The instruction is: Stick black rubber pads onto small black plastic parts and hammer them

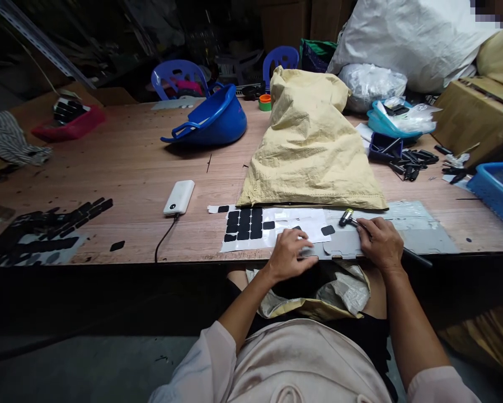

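My right hand (382,242) is closed round the handle of a small hammer (417,258), whose head with a yellowish tip lies over the grey board (419,224). My left hand (290,253) is near the table's front edge with its fingers apart, over the lower edge of a white sheet (278,218). Just beyond its fingertips a black piece (297,228) is partly hidden. One rounded black piece (328,230) sits between my hands. Rows of black pieces (244,224) cover the sheet's left part.
A large yellow sack (314,145) stands behind the sheet. To the left are a white power bank (179,197) with a cable, a tilted blue basin (217,120) and black strips (83,215). Black parts (410,162) and a blue tray (497,190) are at right.
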`<state>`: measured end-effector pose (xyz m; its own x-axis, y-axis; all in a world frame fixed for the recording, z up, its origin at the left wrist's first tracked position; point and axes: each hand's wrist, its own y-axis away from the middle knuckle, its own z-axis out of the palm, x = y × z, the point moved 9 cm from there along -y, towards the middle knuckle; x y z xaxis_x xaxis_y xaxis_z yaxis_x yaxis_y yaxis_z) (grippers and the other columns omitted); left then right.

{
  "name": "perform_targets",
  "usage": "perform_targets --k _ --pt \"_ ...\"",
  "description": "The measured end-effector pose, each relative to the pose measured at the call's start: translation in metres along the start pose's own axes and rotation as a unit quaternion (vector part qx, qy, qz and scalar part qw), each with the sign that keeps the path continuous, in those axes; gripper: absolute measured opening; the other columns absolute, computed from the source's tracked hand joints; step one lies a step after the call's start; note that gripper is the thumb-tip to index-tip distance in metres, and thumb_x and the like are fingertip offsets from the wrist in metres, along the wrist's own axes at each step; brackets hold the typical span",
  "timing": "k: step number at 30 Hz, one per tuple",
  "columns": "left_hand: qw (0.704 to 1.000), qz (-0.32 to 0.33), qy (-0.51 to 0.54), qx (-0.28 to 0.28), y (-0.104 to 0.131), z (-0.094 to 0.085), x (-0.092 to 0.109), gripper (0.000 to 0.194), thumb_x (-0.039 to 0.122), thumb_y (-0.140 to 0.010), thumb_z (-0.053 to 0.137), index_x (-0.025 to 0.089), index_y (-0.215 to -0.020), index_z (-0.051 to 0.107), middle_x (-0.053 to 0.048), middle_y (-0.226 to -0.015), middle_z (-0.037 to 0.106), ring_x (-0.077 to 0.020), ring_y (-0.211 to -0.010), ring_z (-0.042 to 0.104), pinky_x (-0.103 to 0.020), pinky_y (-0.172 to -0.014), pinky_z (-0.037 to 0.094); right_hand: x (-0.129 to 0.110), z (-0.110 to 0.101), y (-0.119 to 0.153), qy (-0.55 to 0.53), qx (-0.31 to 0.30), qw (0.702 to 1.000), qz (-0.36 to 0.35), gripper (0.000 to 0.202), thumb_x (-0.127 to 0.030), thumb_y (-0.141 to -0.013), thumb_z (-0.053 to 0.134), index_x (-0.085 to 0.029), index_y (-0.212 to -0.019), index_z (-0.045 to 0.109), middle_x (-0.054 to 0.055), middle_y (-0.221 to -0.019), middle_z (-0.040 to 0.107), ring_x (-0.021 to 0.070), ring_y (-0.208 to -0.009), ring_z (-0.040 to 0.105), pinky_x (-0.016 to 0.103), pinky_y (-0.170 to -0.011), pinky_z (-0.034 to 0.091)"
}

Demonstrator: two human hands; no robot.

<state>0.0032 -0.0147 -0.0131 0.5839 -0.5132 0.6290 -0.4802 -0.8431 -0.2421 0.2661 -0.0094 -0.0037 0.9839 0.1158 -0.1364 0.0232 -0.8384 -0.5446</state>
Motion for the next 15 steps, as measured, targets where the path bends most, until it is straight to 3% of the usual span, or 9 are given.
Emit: perform_targets --k 3,6,10,15 --pt "0.985 -0.138 -0.079 0.071 -0.032 -0.026 -0.032 0.021 0.029 -0.096 0.067 0.023 -0.113 0.079 -0.01 -0.112 0.073 -0.029 -0.111 0.06 -0.044 -0.098 0.047 -0.002 -0.001 -0.001 0.004 0.007 1.0 -0.006 0.028 -0.036 -0.1 0.055 -0.025 -0.111 0.079 0.007 -0.092 0.068 0.0221 -0.088 0.053 0.034 -0.074 0.037" --pt "0.956 -0.233 -0.159 0.078 -0.056 -0.044 -0.056 0.028 0.026 -0.1 0.059 0.022 -0.122 0.076 -0.013 -0.12 0.071 -0.0329 -0.12 0.057 -0.046 -0.1 0.045 -0.003 -0.002 -0.001 0.006 0.013 1.0 -0.01 0.027 -0.036 -0.101 0.056 -0.025 -0.11 0.079 0.006 -0.091 0.068 0.0218 -0.086 0.053 0.034 -0.073 0.037" --pt "0.946 -0.257 -0.193 0.05 -0.073 -0.052 -0.068 0.029 0.029 -0.1 0.058 0.021 -0.124 0.073 -0.014 -0.12 0.07 -0.034 -0.124 0.054 -0.046 -0.102 0.044 -0.004 -0.002 0.0 0.006 0.017 1.0 -0.01 0.027 -0.036 -0.101 0.055 -0.025 -0.109 0.079 0.006 -0.09 0.068 0.0215 -0.086 0.053 0.034 -0.075 0.038" --pt "0.948 -0.244 -0.191 0.069 -0.091 -0.046 -0.066 0.031 0.038 -0.096 0.067 0.023 -0.123 0.072 -0.013 -0.118 0.068 -0.0333 -0.122 0.054 -0.044 -0.102 0.044 -0.004 0.0 0.001 0.003 0.011 1.0 -0.008 0.026 -0.035 -0.099 0.056 -0.025 -0.11 0.078 0.007 -0.091 0.067 0.0218 -0.086 0.052 0.034 -0.075 0.037"
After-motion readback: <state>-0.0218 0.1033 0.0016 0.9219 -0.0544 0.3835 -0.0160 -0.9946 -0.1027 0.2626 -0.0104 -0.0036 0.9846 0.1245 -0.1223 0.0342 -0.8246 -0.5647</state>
